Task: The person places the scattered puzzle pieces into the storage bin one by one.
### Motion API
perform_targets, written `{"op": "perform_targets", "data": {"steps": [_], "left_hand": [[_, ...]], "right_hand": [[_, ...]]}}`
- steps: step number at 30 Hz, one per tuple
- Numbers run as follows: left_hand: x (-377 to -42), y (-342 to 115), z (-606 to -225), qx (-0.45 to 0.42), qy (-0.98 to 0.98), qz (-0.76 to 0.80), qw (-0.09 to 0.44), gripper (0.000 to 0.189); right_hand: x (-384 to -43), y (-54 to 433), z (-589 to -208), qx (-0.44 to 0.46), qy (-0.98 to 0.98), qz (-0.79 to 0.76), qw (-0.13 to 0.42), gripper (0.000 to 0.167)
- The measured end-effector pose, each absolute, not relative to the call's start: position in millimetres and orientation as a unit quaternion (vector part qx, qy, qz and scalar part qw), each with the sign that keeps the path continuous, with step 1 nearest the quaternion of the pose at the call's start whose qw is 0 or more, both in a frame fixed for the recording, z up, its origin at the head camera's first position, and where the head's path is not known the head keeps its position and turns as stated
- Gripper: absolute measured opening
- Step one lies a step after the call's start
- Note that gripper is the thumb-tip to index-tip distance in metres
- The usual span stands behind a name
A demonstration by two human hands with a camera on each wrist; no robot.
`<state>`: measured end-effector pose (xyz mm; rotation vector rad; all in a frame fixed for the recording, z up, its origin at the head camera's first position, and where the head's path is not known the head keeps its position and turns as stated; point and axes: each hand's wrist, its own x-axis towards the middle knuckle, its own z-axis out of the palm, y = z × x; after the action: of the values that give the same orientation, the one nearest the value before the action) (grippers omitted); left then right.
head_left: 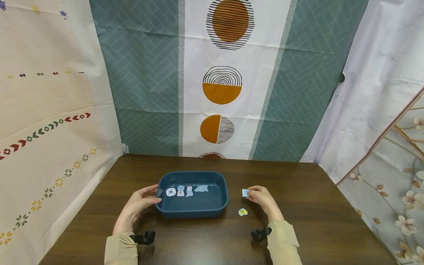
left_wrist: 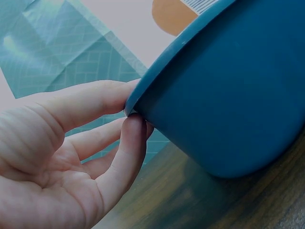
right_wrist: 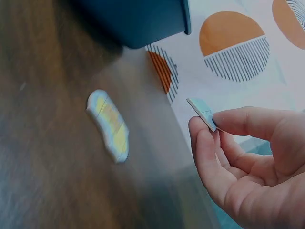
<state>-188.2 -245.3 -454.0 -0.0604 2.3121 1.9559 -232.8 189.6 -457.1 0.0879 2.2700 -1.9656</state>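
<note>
A dark blue plastic basin (head_left: 192, 213) stands on the table. My left hand (head_left: 137, 206) pinches its left rim between thumb and fingers, seen close in the left wrist view. Inside, a row of thin flat pieces lies against the far part: a round compass-rose piece (head_left: 170, 191) and several light-blue, map-like pieces (head_left: 201, 188). To the right of the basin, my right hand (head_left: 263, 198) pinches a small light-blue flat piece (right_wrist: 202, 112) by its edge, above the table. A yellow-and-white flat piece (head_left: 243, 212) with a wavy outline lies on the wood below that hand.
The brown wooden table (head_left: 198, 243) extends around the basin. Patterned cloths hang behind it, with a geometric curtain (head_left: 149, 92) at the back and floral fabric (head_left: 397, 191) on the right. A black wrist strap (head_left: 144, 237) sits on each arm.
</note>
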Motion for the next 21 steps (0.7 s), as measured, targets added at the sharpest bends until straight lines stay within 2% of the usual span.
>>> {"op": "perform_targets", "data": {"steps": [21], "left_hand": [[-188.7,-245.6,-454.7,-0.019,0.755,0.654,0.05,0.067]], "right_hand": [[-256.7,132.7,-423.4,0.007,0.749,-0.658,0.077,0.025]]}}
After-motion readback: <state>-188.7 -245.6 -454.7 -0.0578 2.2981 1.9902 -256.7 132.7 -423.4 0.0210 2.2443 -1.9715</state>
